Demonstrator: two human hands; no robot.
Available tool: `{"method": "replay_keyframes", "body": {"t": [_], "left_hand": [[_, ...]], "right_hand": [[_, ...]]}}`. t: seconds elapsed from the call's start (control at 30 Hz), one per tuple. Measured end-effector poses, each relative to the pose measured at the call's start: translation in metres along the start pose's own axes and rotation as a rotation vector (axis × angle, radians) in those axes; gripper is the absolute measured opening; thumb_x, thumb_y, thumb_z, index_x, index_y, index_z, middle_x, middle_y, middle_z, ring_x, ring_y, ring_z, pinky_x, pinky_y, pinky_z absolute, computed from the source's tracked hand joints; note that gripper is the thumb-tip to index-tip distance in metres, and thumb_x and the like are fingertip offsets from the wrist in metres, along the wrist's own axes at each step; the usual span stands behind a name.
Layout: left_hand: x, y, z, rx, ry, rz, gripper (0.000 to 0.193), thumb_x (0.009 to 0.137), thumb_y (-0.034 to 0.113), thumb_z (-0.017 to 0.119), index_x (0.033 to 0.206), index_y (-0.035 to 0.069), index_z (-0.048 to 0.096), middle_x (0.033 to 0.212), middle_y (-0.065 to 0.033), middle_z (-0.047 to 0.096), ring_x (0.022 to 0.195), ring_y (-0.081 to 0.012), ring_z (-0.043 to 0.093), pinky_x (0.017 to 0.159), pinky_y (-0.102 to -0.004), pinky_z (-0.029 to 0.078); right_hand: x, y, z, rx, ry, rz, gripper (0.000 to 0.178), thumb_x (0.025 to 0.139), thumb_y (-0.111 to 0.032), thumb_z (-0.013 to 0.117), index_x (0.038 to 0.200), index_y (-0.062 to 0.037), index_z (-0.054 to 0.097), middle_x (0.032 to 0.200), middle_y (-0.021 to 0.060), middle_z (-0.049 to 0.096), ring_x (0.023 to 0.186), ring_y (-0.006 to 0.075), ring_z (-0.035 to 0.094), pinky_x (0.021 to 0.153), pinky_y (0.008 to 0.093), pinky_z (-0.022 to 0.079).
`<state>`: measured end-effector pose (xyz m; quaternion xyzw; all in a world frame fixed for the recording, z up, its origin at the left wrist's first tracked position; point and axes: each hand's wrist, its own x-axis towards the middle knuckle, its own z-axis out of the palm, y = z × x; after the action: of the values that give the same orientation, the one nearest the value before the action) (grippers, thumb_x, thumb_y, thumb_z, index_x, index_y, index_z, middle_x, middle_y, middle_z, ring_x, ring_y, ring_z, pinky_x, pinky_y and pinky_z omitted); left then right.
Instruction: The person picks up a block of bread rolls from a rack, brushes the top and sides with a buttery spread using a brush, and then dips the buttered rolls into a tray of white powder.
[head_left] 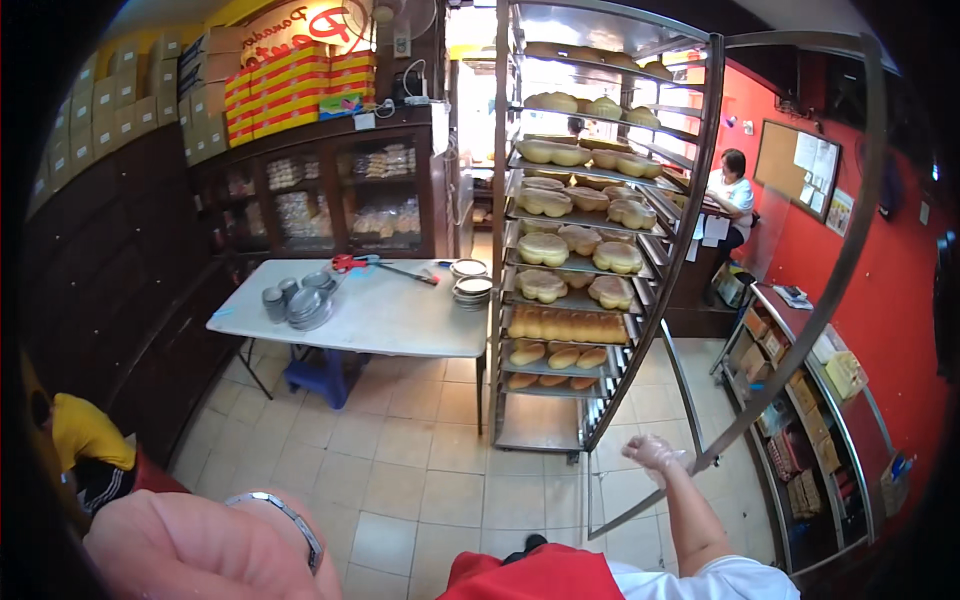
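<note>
Head view: left hand (200,545) loomed close up, grip couldn't be told; gloved right hand (652,453) was bent-fingered by the swung-out metal frame (778,383), contact or grasp unclear. Bread (543,250) sat stacked in the rack (541,420), right of the desk (400,325). Risk: a hard tug on that frame could've jolted the rack and slid loaves off.

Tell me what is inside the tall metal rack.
Trays holding pale rounded loaves, a browned ribbed loaf below them, then small oval rolls. What lies directly behind the front ones is covered and cannot be seen.
</note>
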<state>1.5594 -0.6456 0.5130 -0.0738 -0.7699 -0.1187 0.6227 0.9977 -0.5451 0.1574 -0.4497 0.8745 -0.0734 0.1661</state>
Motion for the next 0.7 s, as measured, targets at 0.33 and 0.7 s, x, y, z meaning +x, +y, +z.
{"method": "replay_keyframes", "body": {"t": [0.33, 0.7], "left_hand": [[0.013, -0.180, 0.119, -0.089, -0.054, 0.027, 0.036, 0.089, 0.029, 0.051, 0.108, -0.002, 0.057, 0.084, -0.0110, 0.052, 0.070, -0.0194, 0.041, 0.062, -0.0320, 0.032], [-0.112, -0.385, 0.201, 0.343, 0.016, -0.847, 0.024, 0.094, 0.001, 0.053, 0.117, -0.001, 0.057, 0.095, -0.0098, 0.063, 0.078, -0.0142, 0.057, 0.071, -0.0273, 0.050]], "right_hand": [[0.254, -0.058, 0.025, 1.083, -0.116, 0.045, 0.020, 0.090, -0.028, 0.061, 0.083, -0.0094, 0.057, 0.072, 0.0002, 0.054, 0.067, 0.0101, 0.050, 0.058, 0.0291, 0.040], [0.517, 0.017, 0.105, 2.470, 0.251, 0.217, 0.009, 0.087, -0.006, 0.051, 0.091, -0.0001, 0.057, 0.085, 0.0127, 0.061, 0.063, 0.0253, 0.057, 0.058, 0.0347, 0.052]]}}
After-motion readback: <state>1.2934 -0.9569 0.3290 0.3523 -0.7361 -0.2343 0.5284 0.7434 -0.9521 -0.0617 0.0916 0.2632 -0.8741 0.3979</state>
